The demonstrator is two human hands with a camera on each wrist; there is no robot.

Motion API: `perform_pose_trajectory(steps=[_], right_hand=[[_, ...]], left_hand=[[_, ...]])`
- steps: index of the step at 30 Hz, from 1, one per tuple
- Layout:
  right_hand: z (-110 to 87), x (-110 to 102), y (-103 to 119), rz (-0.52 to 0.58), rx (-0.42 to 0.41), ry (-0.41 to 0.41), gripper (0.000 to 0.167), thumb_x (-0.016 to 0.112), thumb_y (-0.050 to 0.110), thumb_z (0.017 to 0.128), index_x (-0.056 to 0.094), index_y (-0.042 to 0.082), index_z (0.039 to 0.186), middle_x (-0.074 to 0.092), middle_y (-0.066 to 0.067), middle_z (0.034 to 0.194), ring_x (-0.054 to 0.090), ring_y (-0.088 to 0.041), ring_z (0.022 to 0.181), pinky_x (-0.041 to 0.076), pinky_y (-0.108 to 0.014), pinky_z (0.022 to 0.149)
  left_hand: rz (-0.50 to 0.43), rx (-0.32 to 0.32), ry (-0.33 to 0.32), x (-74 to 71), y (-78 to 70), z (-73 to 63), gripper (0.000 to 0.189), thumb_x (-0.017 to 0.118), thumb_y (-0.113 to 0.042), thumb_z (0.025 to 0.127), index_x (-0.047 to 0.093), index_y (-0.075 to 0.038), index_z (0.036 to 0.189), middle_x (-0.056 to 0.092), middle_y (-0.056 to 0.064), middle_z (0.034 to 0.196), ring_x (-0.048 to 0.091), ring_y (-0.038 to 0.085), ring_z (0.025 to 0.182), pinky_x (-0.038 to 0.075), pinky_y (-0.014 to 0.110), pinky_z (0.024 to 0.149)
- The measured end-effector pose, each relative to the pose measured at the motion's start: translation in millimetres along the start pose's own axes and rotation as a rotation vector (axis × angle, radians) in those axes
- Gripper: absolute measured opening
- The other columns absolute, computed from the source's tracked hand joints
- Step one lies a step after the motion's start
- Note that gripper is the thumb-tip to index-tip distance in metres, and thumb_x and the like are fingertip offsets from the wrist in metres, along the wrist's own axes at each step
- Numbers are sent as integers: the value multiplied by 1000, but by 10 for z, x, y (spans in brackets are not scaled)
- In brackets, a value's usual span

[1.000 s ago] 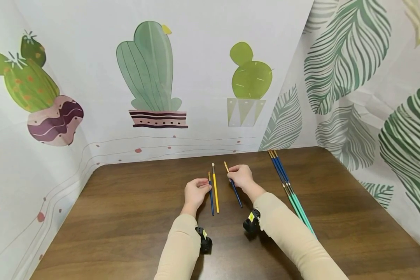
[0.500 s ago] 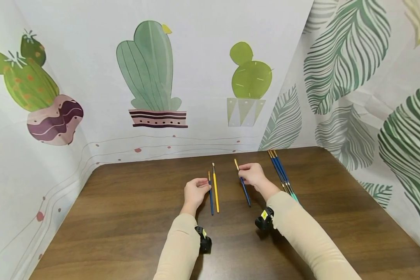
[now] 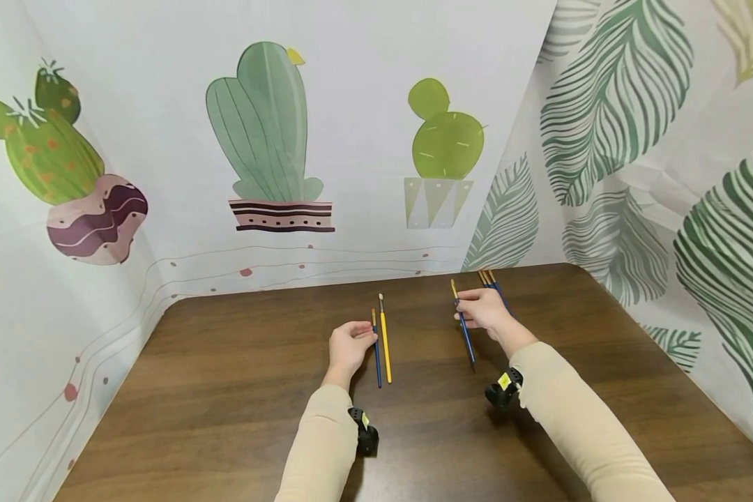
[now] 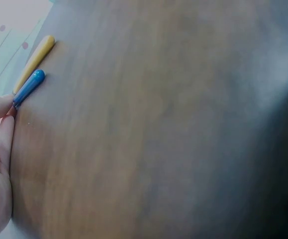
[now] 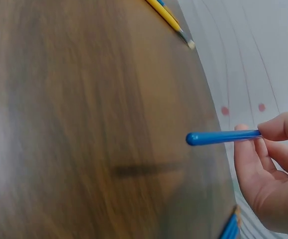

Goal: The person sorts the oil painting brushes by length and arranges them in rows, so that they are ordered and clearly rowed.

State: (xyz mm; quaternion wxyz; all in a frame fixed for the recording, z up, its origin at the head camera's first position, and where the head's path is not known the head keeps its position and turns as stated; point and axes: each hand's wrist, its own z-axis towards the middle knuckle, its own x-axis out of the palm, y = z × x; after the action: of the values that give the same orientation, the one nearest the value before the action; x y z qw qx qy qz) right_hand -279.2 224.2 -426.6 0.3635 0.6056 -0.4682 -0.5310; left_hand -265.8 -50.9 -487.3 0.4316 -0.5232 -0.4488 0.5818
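My right hand pinches a blue paintbrush between thumb and fingers, bristles toward the wall. In the right wrist view that brush's blue handle hangs above the table, its shadow beneath. At the middle of the table my left hand pinches a second blue paintbrush, which lies along the tabletop. Just right of it is a yellow paintbrush, roughly parallel and not held. In the left wrist view the ends of the yellow handle and the blue handle stick out past the fingers.
Several blue paintbrushes lie at the back right of the brown table, partly hidden by my right hand and sleeve. A patterned wall hanging rises right behind the table's back edge.
My right hand has carried its blue paintbrush rightward, toward the blue brushes at the back right. Green-handled brushes seen earlier are now hidden behind the right arm. The left hand stays put.
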Motion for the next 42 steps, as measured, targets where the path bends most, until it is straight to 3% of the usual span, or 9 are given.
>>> perform_pose_trajectory(steps=[5,10,14,16,19,23,30,36,42], right_hand=[[-16,-184,-26,-10,-13,-12,47,49,5,91,43,-11,134,65,-17,106,65,-4,70,57,-25,65],[-12,-343,-66,-18,-33,-10,47,45,4,94,38,-11,137,49,-32,127,64,-3,73,57,-24,66],[1,-462,-92,13,-37,-6,48,44,1,93,35,-12,139,44,-33,131,63,-2,73,58,-25,69],[13,-521,-107,22,-34,-11,49,46,1,93,34,-13,139,50,-30,125,63,-2,73,58,-24,69],[34,-609,-129,33,-21,-38,51,50,2,92,35,-14,138,66,-13,100,65,-3,72,57,-19,68],[69,-709,-153,56,7,-96,52,55,2,88,39,-14,135,64,10,70,65,-2,68,56,-17,65],[153,-814,-169,45,0,-175,49,57,1,88,44,-14,132,64,9,69,63,-1,65,56,-20,59],[254,-848,-247,-9,-8,-241,45,61,3,87,50,-13,128,66,3,78,64,-2,69,57,-20,63],[383,-893,-363,-13,16,-311,42,63,2,85,54,-14,122,63,6,67,62,-1,60,57,-21,58]], left_hand=[[-2,-3,-3,6,18,5,24,73,-1,79,69,4,101,71,19,99,70,27,92,57,32,82],[-5,10,-7,9,31,8,24,73,1,78,69,5,100,71,20,97,70,27,91,57,31,80],[-13,21,-3,5,32,6,24,72,1,77,68,6,100,71,21,96,70,28,91,58,31,80],[-14,24,-2,3,35,4,24,72,1,77,68,6,100,71,22,96,70,28,91,58,31,79],[-19,20,-1,-1,37,0,24,72,1,77,68,6,100,71,22,96,70,28,91,57,31,80],[-17,21,-3,0,31,0,24,72,1,77,68,6,100,71,22,96,70,29,90,58,32,79],[-5,-1,-9,0,16,19,24,73,-1,78,69,4,101,71,20,98,70,27,92,57,32,81],[-1,-4,-9,-4,17,15,24,72,0,79,68,5,102,71,21,98,70,27,91,57,32,80],[-7,-14,-4,-4,13,12,24,72,0,79,68,5,102,71,20,98,70,27,91,57,32,80]])
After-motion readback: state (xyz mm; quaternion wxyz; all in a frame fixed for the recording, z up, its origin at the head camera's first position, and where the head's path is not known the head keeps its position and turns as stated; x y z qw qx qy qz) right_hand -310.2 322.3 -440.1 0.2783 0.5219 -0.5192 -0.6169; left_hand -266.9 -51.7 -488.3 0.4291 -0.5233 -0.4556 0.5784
